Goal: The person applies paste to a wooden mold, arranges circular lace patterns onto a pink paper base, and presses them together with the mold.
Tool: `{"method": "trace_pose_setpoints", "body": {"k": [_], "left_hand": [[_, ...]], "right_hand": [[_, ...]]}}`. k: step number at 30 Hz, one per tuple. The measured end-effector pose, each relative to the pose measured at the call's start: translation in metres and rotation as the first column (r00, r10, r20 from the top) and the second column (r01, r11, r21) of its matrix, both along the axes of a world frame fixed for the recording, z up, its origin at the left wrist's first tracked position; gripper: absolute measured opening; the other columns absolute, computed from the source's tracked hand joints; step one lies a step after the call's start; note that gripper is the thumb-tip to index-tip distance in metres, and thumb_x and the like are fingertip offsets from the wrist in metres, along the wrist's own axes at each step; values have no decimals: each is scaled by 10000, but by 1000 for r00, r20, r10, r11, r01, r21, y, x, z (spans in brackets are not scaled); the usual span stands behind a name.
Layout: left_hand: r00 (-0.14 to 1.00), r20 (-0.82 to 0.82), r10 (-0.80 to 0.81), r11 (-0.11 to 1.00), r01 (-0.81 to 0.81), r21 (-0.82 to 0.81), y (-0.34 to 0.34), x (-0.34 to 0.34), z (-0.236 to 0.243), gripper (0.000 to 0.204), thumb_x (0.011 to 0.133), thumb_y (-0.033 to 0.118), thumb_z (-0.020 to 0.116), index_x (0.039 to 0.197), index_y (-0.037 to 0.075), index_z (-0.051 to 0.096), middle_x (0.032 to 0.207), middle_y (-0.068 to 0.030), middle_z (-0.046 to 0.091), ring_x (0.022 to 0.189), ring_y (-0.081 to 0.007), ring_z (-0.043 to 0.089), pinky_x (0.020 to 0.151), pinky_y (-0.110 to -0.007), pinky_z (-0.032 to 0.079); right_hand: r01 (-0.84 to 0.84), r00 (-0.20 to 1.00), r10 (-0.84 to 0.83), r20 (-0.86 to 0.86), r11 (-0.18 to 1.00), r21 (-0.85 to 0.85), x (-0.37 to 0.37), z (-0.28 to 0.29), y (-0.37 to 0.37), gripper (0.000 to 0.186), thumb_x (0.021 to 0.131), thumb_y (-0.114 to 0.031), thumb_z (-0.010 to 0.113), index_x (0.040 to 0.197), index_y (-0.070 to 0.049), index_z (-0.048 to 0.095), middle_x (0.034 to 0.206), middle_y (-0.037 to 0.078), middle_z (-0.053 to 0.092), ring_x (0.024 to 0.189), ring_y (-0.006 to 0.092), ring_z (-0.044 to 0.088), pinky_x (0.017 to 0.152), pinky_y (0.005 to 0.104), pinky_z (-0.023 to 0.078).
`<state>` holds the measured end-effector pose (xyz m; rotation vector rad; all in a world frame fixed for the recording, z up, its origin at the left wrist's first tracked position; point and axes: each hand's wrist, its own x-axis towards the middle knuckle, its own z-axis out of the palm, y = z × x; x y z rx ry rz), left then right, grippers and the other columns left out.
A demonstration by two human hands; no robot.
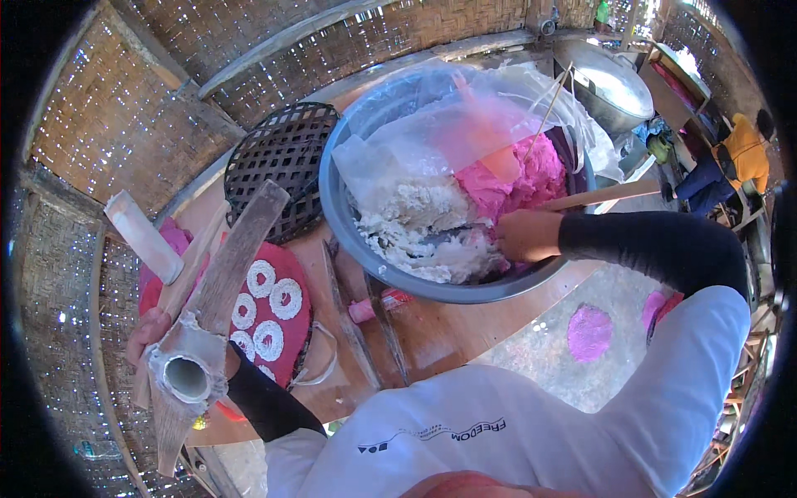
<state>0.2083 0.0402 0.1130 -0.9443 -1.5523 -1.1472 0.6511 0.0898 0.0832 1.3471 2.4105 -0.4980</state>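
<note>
My left hand (149, 336) is wrapped round a wooden press (217, 286) made of crossing flat bars and a short tube with an open round end, smeared with white dough. The press is tilted over the left of the table. My right hand (527, 235) is down in a large grey basin (465, 292), its curled fingers in the white dough (415, 207); the fingertips are hidden. Pink dough (531, 178) lies beside the white dough, partly under a clear plastic sheet (398, 137). Several white dough rings (286, 299) rest on a round pink mat (290, 270) below the press.
A wooden paddle handle (610, 195) sticks out over the basin's right rim. Left of it stands a black woven basket (278, 153). Wooden strips (386, 324) and a pink tube (380, 305) lie on the table (448, 332). A big metal pot (606, 83) and a person in yellow (743, 158) are at right.
</note>
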Motion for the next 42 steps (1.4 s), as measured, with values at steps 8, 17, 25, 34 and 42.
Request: {"method": "trace_pose_setpoints", "body": {"k": [8, 17, 25, 34, 42], "left_hand": [[1000, 10, -13, 1000, 13, 15, -2, 1, 3, 301, 751, 114, 573, 1019, 21, 472, 933, -98, 529, 807, -181, 551, 682, -279, 463], [990, 31, -137, 990, 137, 18, 1, 10, 3, 264, 766, 102, 553, 1002, 17, 471, 930, -97, 521, 809, -177, 546, 682, -270, 462], [960, 36, -278, 960, 278, 12, 9, 14, 9, 232, 779, 92, 535, 987, 13, 470, 927, -96, 514, 812, -174, 541, 683, -263, 461], [664, -21, -748, 664, 748, 3, 27, 45, 44, 427, 578, 124, 760, 896, 93, 477, 891, -54, 489, 827, -162, 500, 742, -294, 425], [499, 149, -854, 471, 862, -189, 25, 80, 68, 245, 642, 157, 716, 744, 80, 506, 738, -52, 494, 674, -190, 521, 573, -324, 411]], "right_hand": [[-519, 852, 511, 116, 853, 52, -60, -33, 26, 142, 673, -125, 560, 691, 7, 609, 642, 168, 597, 611, 298, 610, 544, 412, 487], [15, 924, 5, -381, 999, 48, -72, -59, 33, 212, 783, -132, 494, 655, 6, 592, 505, 139, 545, 378, 224, 537, 330, 339, 390], [297, 730, -207, -652, 954, 30, -68, -31, 18, 310, 819, -226, 468, 748, 42, 608, 724, 229, 592, 715, 395, 584, 652, 460, 443], [137, 806, 56, -590, 951, 278, -33, 60, -20, 203, 830, -168, 493, 918, -6, 578, 765, 197, 579, 705, 344, 572, 634, 388, 442], [83, 779, 388, -493, 715, 694, -50, 142, -68, 168, 800, -237, 562, 868, -88, 595, 669, 124, 581, 612, 310, 572, 524, 396, 441]]}}
